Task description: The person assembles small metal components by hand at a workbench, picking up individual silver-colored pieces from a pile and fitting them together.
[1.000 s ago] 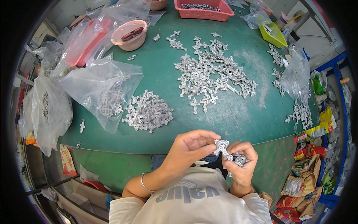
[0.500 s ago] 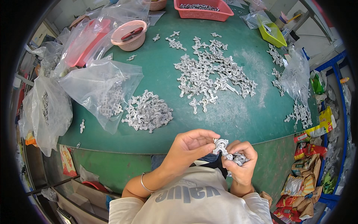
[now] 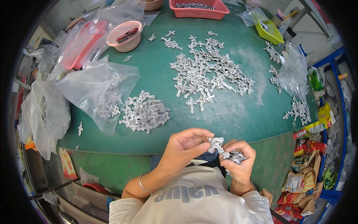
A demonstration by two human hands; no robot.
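Dull silver metal pieces, lobed and cross-shaped with round bosses, lie on a smooth green desk [image 3: 156, 67], whose surface shows a pale, dusty scuffed patch right of the middle. A wide, loose spread of pieces [image 3: 197, 65] covers the centre, and a tighter, rounded heap [image 3: 145, 112] sits nearer and to the left, next to a crinkled clear plastic bag [image 3: 74, 87]. A pink plastic bowl [image 3: 125, 44] with a red-handled tool [image 3: 127, 34] inside stands far left, a red tray [image 3: 199, 13] at the far side, and a yellow-green tray [image 3: 268, 31] far right. The near edge of the desk curves across just beyond the hands; bare green surface stretches between that edge and the central spread. Over the near edge, the left hand [image 3: 186, 147] reaches in from the left, its grip closed to a pinch of thumb and fingertips on one silver piece [image 3: 216, 144], held in front of the torso. The right hand [image 3: 240, 160], wrist bent upward, has its grip curled around a small cluster of pieces [image 3: 236, 156], thumb and fingers meeting the held piece's near right end.
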